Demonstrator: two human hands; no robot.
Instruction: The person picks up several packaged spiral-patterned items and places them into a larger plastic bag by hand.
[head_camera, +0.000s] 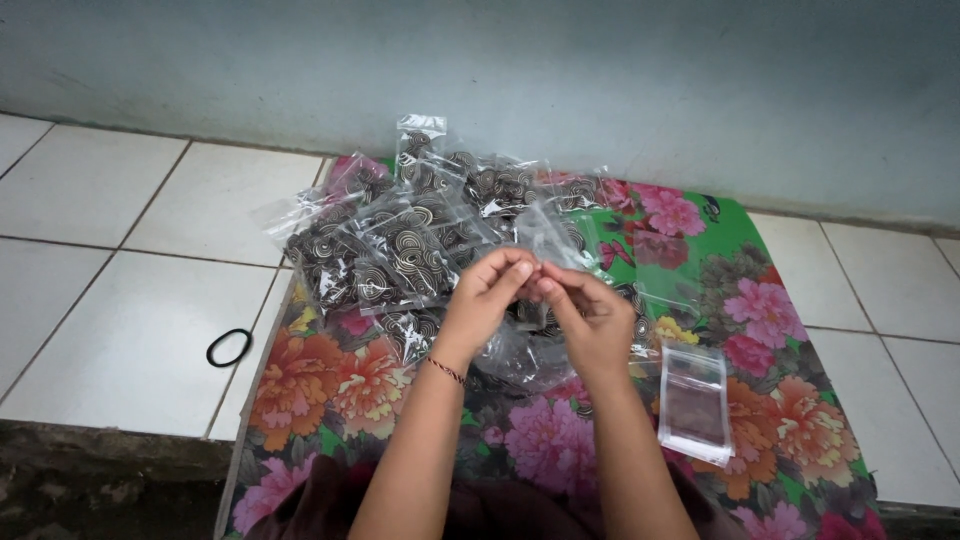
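My left hand (487, 297) and my right hand (588, 315) meet above the flowered mat, fingertips pinched together on the mouth of a small clear plastic bag (548, 236) that sticks up between them. Just beyond the hands lies a pile of filled clear packets (400, 250) holding dark coiled pieces with pale swirls. A larger clear bag with more dark pieces (520, 362) lies under my wrists. A thin bracelet circles my left wrist.
A stack of empty clear zip bags (694, 400) lies right of my right arm on the floral mat (790, 420). A black hair tie (229, 347) rests on the white floor tiles at left. A pale wall (600, 90) runs behind the mat.
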